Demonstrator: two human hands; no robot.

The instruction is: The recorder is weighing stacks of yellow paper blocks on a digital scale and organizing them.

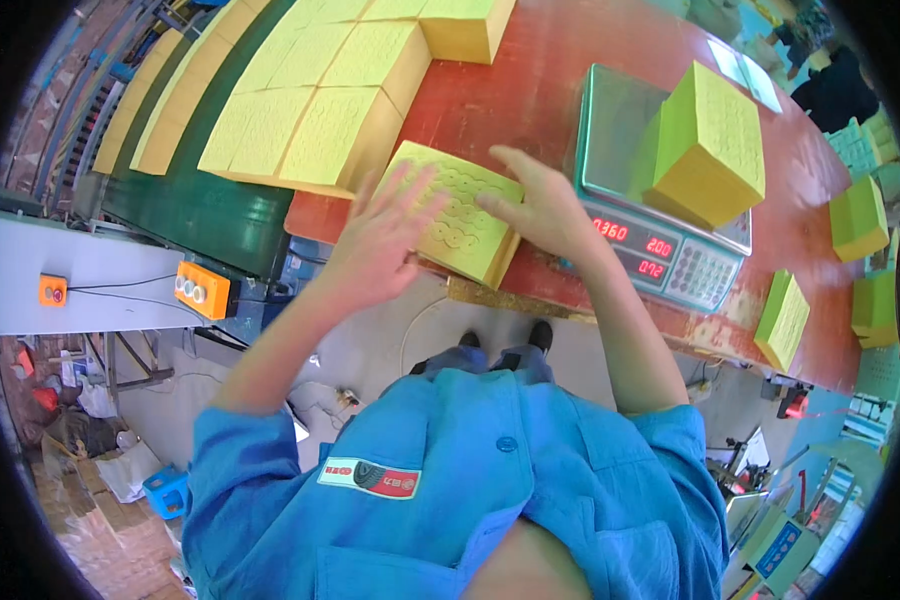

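Observation:
At the near edge of the red table lies a squarish yellow block (460,215), its top embossed with curling lines; I cannot tell whether it is a stack of paper. My left hand (378,238) is over its left side, fingers stretched and spread. On the right side, my right hand (545,203) has its thumb at the top's edge and its index finger extended away; its other fingers are partly hidden. To the right stands a digital scale (660,245) with red lit figures. A taller yellow block (710,150) sits tilted on its pan.
Several matching yellow blocks (315,120) stand in rows at the far left, beside a green conveyor belt (195,215). More yellow blocks (785,318) lie along the right of the red table (560,50). An orange button box (202,290) is mounted at the left. Another person (838,90) is at the far right.

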